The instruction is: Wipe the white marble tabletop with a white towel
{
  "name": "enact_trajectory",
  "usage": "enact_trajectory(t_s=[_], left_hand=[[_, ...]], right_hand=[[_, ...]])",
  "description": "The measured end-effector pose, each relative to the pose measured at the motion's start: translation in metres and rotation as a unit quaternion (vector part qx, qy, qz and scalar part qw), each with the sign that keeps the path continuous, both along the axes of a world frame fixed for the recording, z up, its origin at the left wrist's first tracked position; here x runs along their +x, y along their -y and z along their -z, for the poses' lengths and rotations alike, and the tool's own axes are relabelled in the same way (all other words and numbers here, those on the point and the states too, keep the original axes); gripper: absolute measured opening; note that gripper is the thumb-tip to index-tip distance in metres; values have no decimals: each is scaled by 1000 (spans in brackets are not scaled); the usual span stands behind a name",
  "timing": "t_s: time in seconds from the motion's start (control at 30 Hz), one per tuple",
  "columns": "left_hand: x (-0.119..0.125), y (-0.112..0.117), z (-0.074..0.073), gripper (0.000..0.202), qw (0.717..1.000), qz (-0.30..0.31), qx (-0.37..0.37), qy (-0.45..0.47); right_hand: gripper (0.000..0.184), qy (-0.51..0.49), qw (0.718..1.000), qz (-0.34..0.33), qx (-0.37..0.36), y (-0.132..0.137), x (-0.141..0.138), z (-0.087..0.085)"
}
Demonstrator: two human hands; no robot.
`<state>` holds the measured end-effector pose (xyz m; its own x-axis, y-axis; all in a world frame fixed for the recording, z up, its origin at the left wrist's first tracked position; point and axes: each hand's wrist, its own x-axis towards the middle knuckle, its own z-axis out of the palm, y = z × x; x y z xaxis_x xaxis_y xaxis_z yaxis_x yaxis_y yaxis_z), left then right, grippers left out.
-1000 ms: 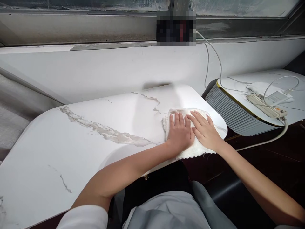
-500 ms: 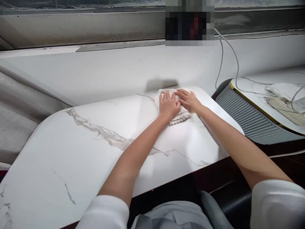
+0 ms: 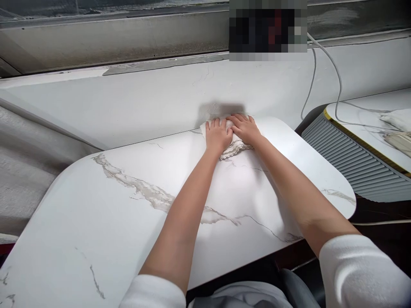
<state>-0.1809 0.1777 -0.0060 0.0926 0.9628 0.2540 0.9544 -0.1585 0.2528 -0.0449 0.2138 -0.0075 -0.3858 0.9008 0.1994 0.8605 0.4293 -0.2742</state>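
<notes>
A folded white cloth (image 3: 237, 147) with a scalloped edge lies on the white marble-patterned table (image 3: 135, 239), close to its far edge by the wall. My left hand (image 3: 218, 137) rests flat on the cloth's left part, fingers spread and pointing away from me. On the right part, my right hand (image 3: 245, 128) also presses flat, its fingers stretched out toward the upper left. The two hands almost touch at the thumbs. Both palms hide much of the cloth.
Behind the table runs a white wall (image 3: 144, 102) beneath a window frame (image 3: 128, 38). A grey curtain (image 3: 28, 171) hangs at the left. To the right stands a ribbed grey cabinet (image 3: 349, 158) with a gold-edged top, and a white cable (image 3: 338, 81) trails onto it.
Both hands and the cloth have slid away from me and slightly left, up to the table's far edge. The view has shifted a little, showing more of the table's right corner.
</notes>
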Motion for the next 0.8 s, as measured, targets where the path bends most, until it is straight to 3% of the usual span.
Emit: enact_trajectory(t_s=[0.4,0.63,0.8], left_hand=[[-50,35,1,48,999,-36,14,-23],[-53,70,2,50,999,-35,3,-18],[-50,115,2,51,999,-19,11,-31]], right_hand=[[56,-13,999,-22,-29,35,-55,-5],[56,20,999,-28,-29,70,-56,-5],[56,50,998,-43,-23,115,-47,-4]])
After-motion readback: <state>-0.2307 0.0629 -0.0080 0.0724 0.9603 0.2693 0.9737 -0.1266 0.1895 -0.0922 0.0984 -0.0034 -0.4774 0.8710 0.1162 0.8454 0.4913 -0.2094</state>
